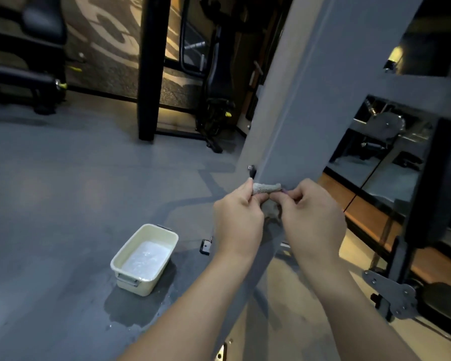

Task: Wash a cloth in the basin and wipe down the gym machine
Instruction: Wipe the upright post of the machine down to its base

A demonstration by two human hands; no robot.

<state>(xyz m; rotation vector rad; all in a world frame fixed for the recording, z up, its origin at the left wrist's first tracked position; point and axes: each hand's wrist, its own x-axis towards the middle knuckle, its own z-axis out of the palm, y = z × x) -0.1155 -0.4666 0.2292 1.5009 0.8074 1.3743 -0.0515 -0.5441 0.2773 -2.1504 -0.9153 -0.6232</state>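
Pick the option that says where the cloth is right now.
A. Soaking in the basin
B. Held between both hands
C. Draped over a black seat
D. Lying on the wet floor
B: the bunched grey cloth is gripped by the left hand and right hand in front of the grey machine column, while the cream basin holds only water.

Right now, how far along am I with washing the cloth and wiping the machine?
Washing looks done: the basin sits apart on a wet floor patch. In hand: left hand and right hand grip the twisted grey cloth, apparently wringing it. Left: wiping the machine's grey column.
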